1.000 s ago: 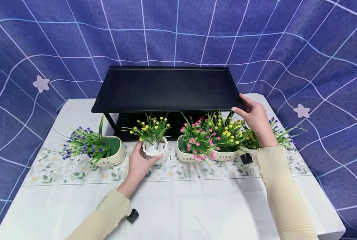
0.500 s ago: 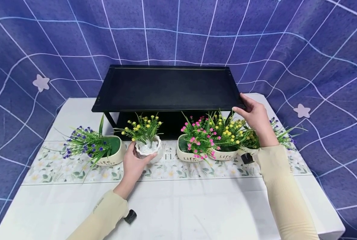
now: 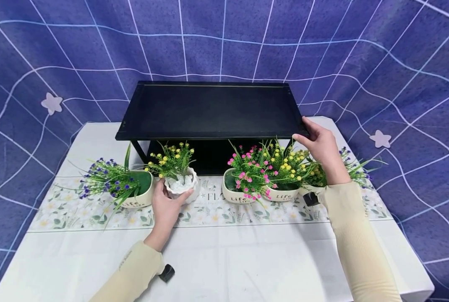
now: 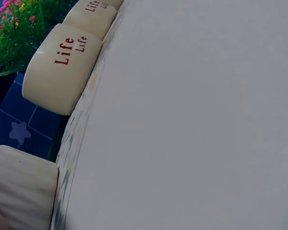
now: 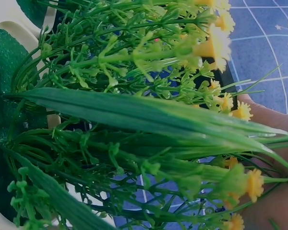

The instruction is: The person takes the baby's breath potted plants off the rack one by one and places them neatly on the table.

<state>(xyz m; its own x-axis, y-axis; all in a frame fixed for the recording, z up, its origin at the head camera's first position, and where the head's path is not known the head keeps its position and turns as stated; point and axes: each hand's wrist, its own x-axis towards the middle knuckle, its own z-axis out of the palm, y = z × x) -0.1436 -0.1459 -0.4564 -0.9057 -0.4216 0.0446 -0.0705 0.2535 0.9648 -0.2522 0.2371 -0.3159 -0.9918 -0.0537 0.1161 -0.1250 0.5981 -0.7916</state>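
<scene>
My left hand (image 3: pixel 166 209) grips a small white ruffled flowerpot (image 3: pixel 191 189) with white stones and yellow artificial flowers (image 3: pixel 174 158). The pot's ribbed side (image 4: pixel 26 184) shows at the lower left of the left wrist view. At the front right corner of a black two-tier shelf (image 3: pixel 213 111), my right hand (image 3: pixel 320 147) holds the edge, thumb in front and fingers along the side. In the right wrist view, green leaves (image 5: pixel 134 112) and yellow flowers cover much of that hand.
A cream planter with purple flowers (image 3: pixel 139 197) stands left of the white pot. To its right are cream planters with pink flowers (image 3: pixel 236 195) and yellow flowers (image 3: pixel 283 195), plus more plants by my right forearm. A floral runner (image 3: pixel 209 216) lies beneath them on the white table (image 3: pixel 247 264).
My left hand has moved the white flowerpot leftward, closer to the purple-flowered planter. My right hand stays at the shelf corner.
</scene>
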